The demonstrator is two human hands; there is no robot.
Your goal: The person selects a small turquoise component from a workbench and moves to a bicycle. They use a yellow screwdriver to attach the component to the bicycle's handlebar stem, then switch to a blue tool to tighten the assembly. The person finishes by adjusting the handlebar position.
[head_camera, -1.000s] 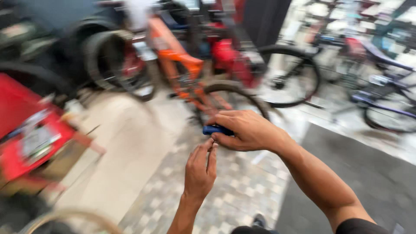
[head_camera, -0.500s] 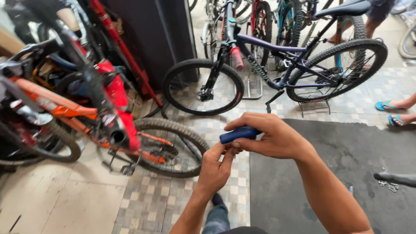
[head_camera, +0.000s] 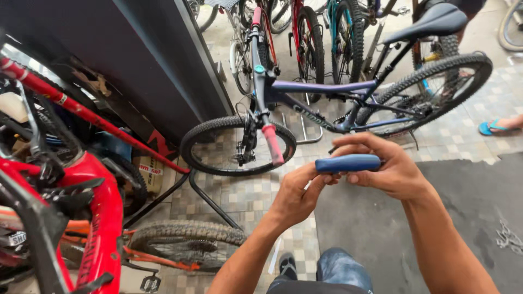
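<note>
One blue tool handle (head_camera: 348, 163) lay level in the right hand (head_camera: 391, 170) — fingers curled over its top, thumb beneath. The left hand (head_camera: 297, 197) pinched at its left end from below, wrist bent upward — two bicycles, a purple one (head_camera: 321, 90) beyond the grip and a red one (head_camera: 92, 201) left of it.

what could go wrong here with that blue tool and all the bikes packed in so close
1. The blue tool is pinched between the right hand and the left hand's fingertips over hard tiled floor; a slip would likely drop it.
2. The purple bike's front wheel and pink grip sit just ahead of the hands, so reaching forward could knock the bike.
</note>
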